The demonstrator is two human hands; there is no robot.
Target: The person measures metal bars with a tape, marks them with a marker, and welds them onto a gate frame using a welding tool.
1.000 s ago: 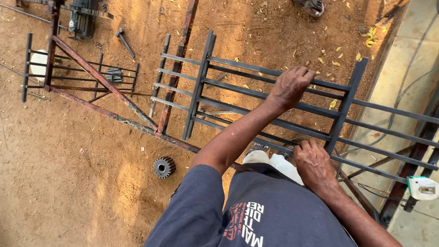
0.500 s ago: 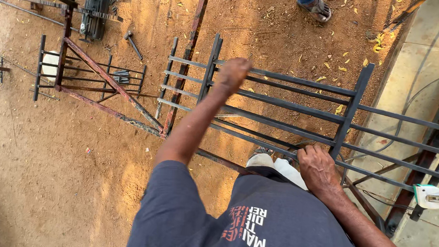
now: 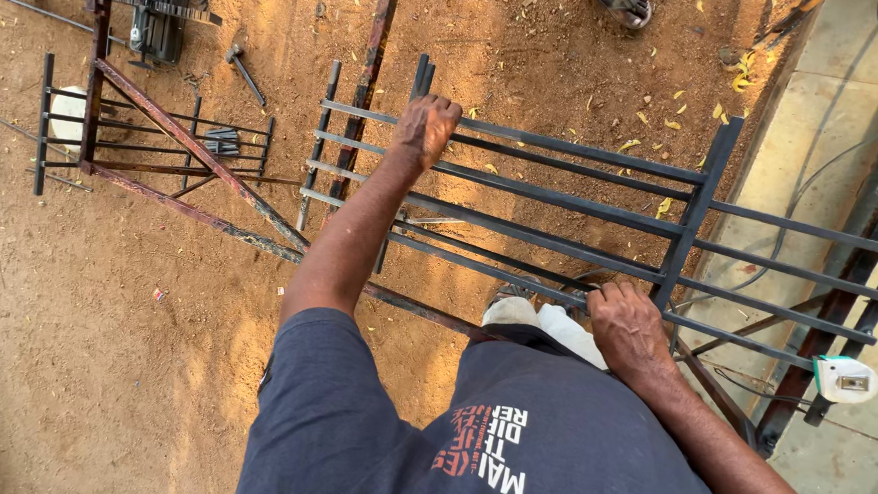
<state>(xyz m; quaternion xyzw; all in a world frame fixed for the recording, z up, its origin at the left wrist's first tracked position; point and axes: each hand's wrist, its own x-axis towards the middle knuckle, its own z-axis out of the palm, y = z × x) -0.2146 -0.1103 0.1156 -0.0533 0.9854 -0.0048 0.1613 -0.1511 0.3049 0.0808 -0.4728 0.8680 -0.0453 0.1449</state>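
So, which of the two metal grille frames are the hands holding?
The larger dark grille frame in the middle: left hand on its far rail, right hand on its near rail. The smaller frame lies untouched on the dirt, further left.

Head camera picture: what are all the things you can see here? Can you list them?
metal grille: one, dark grey, held flat above the dirt
rusty frame: one, red-brown, on the dirt at left
hammer: one, grey, on the dirt up top
machine: one, dark, top left
tape measure: one, white and green, far right
shoe: one, another person's, top edge
left hand: gripping a far bar
right hand: gripping a near bar
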